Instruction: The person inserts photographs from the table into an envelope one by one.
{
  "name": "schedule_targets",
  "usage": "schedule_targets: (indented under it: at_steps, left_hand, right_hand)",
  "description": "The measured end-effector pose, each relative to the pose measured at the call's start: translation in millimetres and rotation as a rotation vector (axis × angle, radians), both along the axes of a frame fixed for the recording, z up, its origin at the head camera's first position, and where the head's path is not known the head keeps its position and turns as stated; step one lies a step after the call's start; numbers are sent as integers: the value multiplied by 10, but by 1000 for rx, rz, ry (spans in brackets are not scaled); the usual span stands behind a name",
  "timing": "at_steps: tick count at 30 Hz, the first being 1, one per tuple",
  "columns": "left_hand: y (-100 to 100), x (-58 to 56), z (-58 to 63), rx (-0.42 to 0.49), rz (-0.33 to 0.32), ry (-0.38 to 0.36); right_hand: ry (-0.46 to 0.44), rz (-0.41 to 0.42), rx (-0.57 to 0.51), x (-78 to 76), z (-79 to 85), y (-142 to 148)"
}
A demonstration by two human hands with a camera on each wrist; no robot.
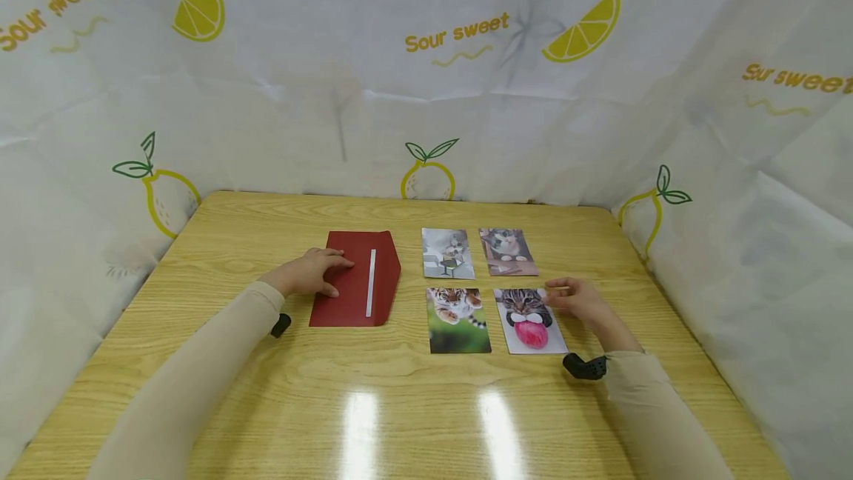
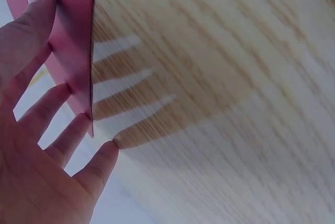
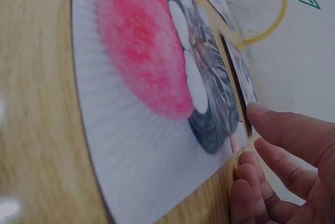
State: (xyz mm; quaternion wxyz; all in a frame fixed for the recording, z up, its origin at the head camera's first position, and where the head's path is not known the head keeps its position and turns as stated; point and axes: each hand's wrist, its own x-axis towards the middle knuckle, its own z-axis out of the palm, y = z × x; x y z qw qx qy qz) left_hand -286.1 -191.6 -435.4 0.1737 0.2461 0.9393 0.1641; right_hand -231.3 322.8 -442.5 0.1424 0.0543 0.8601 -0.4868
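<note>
A red envelope [image 1: 343, 280] with a pale strip lies on the table, its pointed flap to the right. My left hand [image 1: 313, 272] rests on the envelope's left part, fingers spread; in the left wrist view, fingertips touch its surface and edge. My right hand [image 1: 581, 304] is at the right edge of a picture card showing a tabby cat with a pink ball [image 1: 531, 324]. In the right wrist view, one fingertip is right at that card's corner and the other fingers are loosely bent beside it. The card lies flat.
Other picture cards lie beside it: a tiger cub card [image 1: 458, 323] to its left, a pale grey card [image 1: 448, 252] and a kitten card [image 1: 508, 251] behind. The wooden table [image 1: 426, 406] meets a white curtain [image 1: 300, 132] printed with lemons at its back and sides.
</note>
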Motion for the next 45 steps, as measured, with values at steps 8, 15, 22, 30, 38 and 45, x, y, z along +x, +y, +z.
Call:
schedule_targets:
  at_steps: [8,15,22,30,38,45]
  left_hand:
    - [-2,4,8,1,-2,4]
    - [10,4,0,-8,4,1]
    - [13,12,2,-13,9,0]
    - [14,16,5,-11,14,-3]
    - [16,25,4,-2,15,0]
    - [10,18,3,6,19,-5]
  right_hand:
    - [4,-3,19,-16,-20,-53]
    - [35,9,91,4,-35,-89]
    - [27,-1,118,2,-36,-108]
    - [24,-4,142,-2,-19,-116]
    - [22,-12,91,11,10,-127]
    - [24,-42,85,31,30,-93]
